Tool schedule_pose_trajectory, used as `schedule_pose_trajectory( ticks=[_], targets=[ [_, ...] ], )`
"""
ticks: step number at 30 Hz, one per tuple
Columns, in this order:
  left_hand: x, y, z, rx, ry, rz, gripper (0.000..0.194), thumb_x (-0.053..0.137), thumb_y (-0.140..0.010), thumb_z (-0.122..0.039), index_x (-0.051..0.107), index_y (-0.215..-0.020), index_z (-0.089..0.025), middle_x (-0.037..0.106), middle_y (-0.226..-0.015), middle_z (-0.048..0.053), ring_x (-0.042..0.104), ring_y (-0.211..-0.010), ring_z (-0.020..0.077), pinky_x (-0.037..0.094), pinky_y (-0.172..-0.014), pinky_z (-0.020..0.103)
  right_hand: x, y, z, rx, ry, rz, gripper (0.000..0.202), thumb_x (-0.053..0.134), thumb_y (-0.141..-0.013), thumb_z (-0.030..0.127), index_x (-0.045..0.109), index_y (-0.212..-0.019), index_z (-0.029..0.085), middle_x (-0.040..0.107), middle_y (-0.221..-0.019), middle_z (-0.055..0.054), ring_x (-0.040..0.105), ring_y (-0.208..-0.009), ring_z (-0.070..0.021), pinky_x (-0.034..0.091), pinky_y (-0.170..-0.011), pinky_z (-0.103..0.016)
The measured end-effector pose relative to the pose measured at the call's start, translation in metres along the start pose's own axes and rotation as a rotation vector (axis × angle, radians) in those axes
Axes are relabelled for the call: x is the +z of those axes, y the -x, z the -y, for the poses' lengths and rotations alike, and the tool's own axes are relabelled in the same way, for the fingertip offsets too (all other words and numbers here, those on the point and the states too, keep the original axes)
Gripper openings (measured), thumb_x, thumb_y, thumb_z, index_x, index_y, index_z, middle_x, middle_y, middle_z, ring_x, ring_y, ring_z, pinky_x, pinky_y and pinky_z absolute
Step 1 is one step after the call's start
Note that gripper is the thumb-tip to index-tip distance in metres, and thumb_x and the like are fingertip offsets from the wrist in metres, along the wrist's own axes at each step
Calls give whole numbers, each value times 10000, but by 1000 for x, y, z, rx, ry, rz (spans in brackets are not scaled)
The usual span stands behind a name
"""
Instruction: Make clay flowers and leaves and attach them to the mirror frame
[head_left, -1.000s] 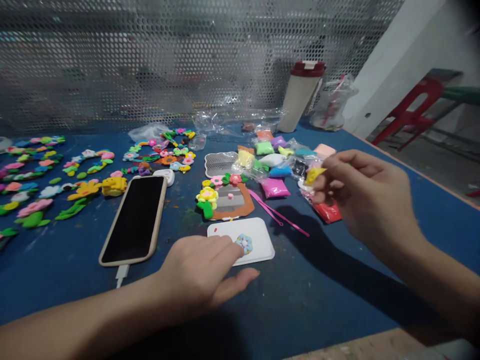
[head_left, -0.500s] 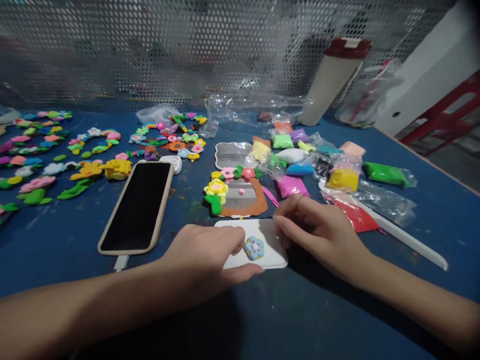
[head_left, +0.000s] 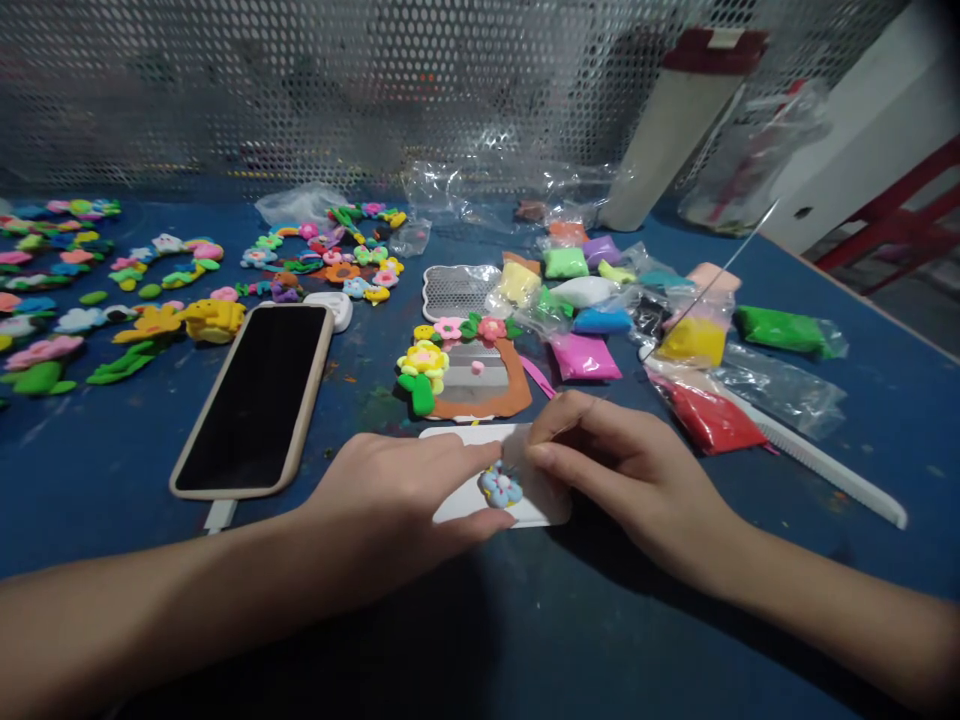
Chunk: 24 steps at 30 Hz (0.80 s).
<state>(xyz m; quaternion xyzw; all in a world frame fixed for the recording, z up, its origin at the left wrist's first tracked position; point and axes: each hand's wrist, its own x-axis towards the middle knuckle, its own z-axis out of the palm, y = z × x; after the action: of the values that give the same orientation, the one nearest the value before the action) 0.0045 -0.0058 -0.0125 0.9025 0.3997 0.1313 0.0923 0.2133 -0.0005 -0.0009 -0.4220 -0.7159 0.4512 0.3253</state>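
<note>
The bench (head_left: pixel 592 635) carries one phone (head_left: pixel 255 400), one comb (head_left: pixel 832 475), one lidded tumbler (head_left: pixel 679 130), one brown-bordered clay frame (head_left: pixel 515 385), and one white board (head_left: pixel 536 512) bearing one blue flower (head_left: pixel 502 489). Over ten clay packets (head_left: pixel 585 358) lie toward its right edge; clay pieces (head_left: pixel 214 320) toward its left edge overlap too much to count.

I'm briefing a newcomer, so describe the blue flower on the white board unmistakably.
On the blue table, find the white board at the left hand. The flower lies beside its thumb: light-blue petals around a pale centre, the only flower on that board.
</note>
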Motion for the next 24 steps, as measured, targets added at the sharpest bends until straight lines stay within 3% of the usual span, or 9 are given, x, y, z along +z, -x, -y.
schedule_pose_trajectory(
  ticks=[16, 24],
  targets=[
    [1, -1, 0, 27, -7, -34, 307, 561, -839, -396, 571, -1123, -279, 736, -932, -31, 691, -729, 190, 440, -547, 292, -1, -1, 0, -66, 164, 30, 118, 505, -894, 197, 578, -802, 187, 612, -759, -2, 546, -683, -128, 428, -626, -240],
    [2, -2, 0, 32, 10, -39, 326, 564, -841, -381, 544, -1154, -293, 730, -977, -32, 701, -807, 214, 484, -593, 308, -1, 0, -1, -74, 178, 8, 124, 495, -896, 193, 575, -802, 184, 606, -758, -4, 546, -683, -130, 425, -623, -242]
  ],
)
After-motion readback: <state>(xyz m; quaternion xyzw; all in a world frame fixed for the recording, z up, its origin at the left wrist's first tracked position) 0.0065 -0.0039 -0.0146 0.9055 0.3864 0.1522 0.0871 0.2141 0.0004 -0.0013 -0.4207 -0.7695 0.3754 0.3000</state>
